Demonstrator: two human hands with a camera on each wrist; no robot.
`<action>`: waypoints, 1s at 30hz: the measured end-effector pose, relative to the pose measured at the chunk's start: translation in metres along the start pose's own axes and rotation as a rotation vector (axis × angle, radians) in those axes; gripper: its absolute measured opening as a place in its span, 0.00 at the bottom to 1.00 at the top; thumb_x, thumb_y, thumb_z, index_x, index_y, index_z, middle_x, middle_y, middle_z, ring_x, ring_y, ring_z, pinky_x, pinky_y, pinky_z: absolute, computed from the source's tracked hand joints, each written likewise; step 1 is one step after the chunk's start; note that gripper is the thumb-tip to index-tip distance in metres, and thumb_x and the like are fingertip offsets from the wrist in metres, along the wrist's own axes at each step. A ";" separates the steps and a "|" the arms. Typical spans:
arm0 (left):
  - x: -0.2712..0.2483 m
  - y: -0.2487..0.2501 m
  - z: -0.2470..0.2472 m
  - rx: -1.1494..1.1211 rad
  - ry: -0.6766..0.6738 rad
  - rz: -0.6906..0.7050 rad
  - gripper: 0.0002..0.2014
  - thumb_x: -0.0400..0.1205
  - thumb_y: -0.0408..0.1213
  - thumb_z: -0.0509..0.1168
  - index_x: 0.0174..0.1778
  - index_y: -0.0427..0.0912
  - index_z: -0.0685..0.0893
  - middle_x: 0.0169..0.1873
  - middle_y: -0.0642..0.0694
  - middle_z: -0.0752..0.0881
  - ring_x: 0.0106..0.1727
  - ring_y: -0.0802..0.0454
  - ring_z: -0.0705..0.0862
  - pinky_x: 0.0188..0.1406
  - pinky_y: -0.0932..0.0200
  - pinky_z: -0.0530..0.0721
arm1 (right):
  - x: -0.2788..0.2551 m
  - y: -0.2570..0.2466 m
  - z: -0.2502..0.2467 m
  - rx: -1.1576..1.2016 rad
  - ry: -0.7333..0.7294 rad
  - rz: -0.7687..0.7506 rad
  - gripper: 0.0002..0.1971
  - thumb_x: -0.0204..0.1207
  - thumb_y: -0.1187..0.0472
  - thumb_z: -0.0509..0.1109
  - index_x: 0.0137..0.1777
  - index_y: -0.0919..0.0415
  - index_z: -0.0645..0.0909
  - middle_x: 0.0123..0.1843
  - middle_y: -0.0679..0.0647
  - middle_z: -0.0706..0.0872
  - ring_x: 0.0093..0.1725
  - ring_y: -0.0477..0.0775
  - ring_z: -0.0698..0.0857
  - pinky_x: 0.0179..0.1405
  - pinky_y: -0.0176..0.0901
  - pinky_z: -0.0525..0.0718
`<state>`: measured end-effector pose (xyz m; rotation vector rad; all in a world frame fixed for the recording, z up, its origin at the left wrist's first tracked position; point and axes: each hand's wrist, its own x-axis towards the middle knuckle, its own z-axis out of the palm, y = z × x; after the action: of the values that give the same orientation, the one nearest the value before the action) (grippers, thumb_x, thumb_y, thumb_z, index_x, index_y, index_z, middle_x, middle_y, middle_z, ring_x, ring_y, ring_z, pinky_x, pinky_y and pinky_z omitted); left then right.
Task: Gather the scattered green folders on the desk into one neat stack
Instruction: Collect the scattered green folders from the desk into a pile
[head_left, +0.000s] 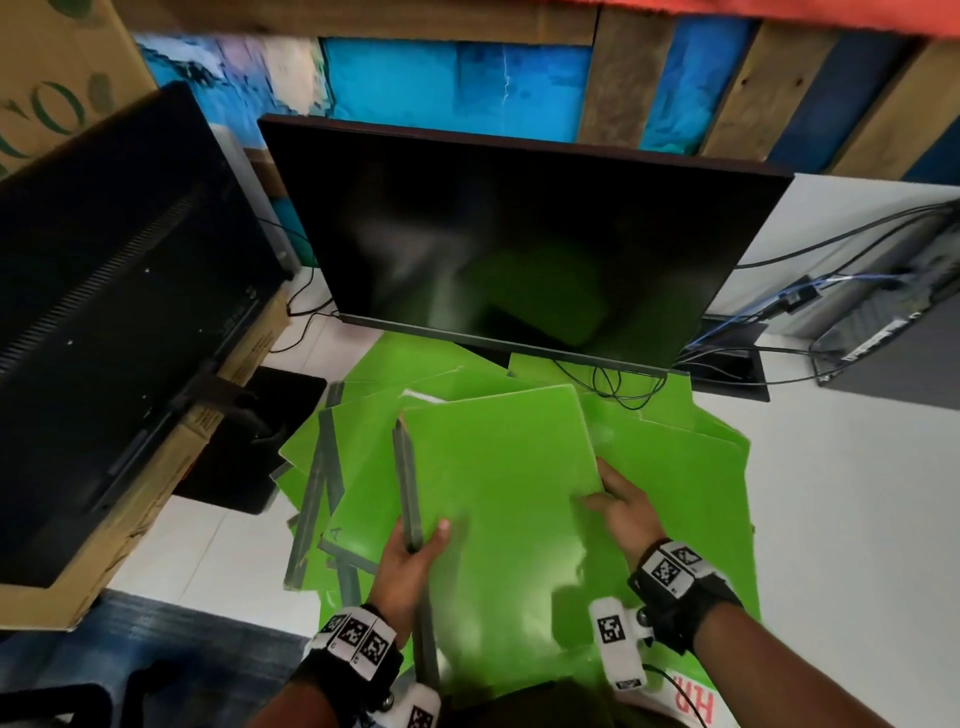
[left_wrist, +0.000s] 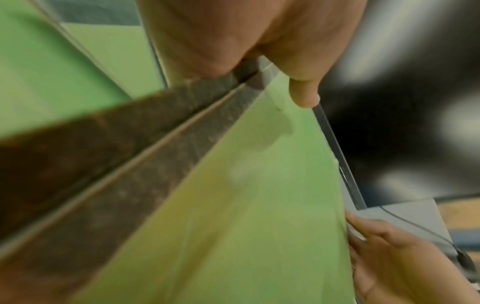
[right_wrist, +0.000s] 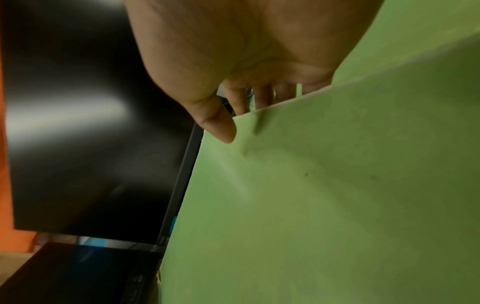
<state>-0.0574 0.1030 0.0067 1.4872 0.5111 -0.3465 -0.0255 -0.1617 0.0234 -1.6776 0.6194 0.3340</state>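
A green folder (head_left: 498, 467) with a grey spine is held up above a loose pile of green folders (head_left: 685, 467) on the white desk (head_left: 852, 499). My left hand (head_left: 415, 545) grips its grey spine edge, thumb on the cover and fingers underneath. My right hand (head_left: 618, 506) grips its right edge, thumb on top and fingers hidden below. In the left wrist view my left hand (left_wrist: 272, 67) pinches the folder (left_wrist: 246, 195) at the spine. The right wrist view has my right hand (right_wrist: 233, 102) with the thumb over the folder (right_wrist: 337, 185) and the fingers behind it.
A dark monitor (head_left: 519, 244) stands just behind the pile, its cables (head_left: 618, 384) lying on the far folders. A second black monitor (head_left: 104, 291) leans on a cardboard box (head_left: 171, 467) at the left. A computer case (head_left: 893, 322) and wires sit at the right.
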 end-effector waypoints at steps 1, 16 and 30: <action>0.002 -0.003 -0.004 -0.014 0.038 -0.012 0.20 0.72 0.54 0.73 0.53 0.48 0.80 0.48 0.48 0.85 0.50 0.52 0.82 0.43 0.56 0.77 | -0.001 -0.004 0.003 0.002 -0.022 -0.014 0.30 0.75 0.72 0.67 0.76 0.52 0.73 0.69 0.44 0.79 0.71 0.50 0.75 0.75 0.50 0.69; 0.016 0.004 -0.130 -0.221 0.395 -0.014 0.05 0.80 0.36 0.68 0.50 0.42 0.82 0.23 0.51 0.86 0.23 0.52 0.84 0.23 0.62 0.83 | 0.033 -0.023 0.042 -1.077 -0.154 -0.517 0.31 0.80 0.44 0.61 0.81 0.51 0.59 0.83 0.54 0.60 0.81 0.58 0.63 0.80 0.54 0.61; 0.033 -0.016 -0.135 -0.234 0.403 -0.139 0.17 0.69 0.44 0.77 0.50 0.41 0.85 0.44 0.33 0.79 0.44 0.36 0.77 0.47 0.39 0.77 | 0.041 0.014 -0.031 -0.917 -0.049 0.050 0.55 0.60 0.47 0.82 0.80 0.36 0.48 0.82 0.57 0.57 0.78 0.68 0.67 0.74 0.65 0.71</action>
<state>-0.0530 0.2394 -0.0258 1.2979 0.9475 -0.0865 -0.0038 -0.2016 -0.0043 -2.5132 0.4937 0.7725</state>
